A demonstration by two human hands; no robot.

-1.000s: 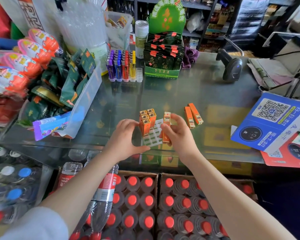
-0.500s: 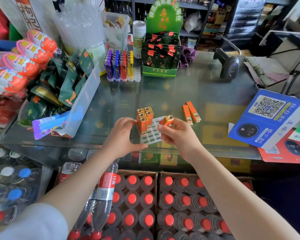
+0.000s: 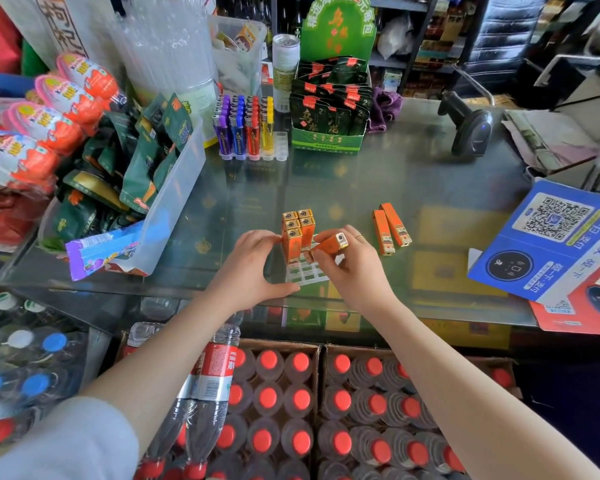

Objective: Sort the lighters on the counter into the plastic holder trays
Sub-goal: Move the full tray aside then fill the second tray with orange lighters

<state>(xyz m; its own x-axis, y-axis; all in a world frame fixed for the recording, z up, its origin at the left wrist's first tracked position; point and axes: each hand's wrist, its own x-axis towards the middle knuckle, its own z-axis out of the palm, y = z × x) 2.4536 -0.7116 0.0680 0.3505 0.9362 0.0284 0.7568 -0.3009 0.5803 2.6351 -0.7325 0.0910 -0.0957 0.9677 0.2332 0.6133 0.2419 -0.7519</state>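
A clear plastic holder tray (image 3: 307, 273) lies on the glass counter in front of me. Several orange lighters (image 3: 297, 230) stand upright in its far left cells. My left hand (image 3: 248, 268) grips the tray's left side, thumb along the near edge and fingers by the standing lighters. My right hand (image 3: 352, 268) pinches one orange lighter (image 3: 329, 244), tilted over the tray with its metal top pointing right. Two more orange lighters (image 3: 390, 227) lie flat on the counter to the right.
A second tray of purple, blue, red and yellow lighters (image 3: 246, 128) stands at the back. A green tea box (image 3: 328, 142), a barcode scanner (image 3: 470, 128), a snack bin (image 3: 167, 202) at left and blue QR card (image 3: 548, 244) at right surround the work spot.
My right hand has turned its lighter from upright at the tray's right side to a tilted pose higher over the tray. The left hand has stayed on the tray.
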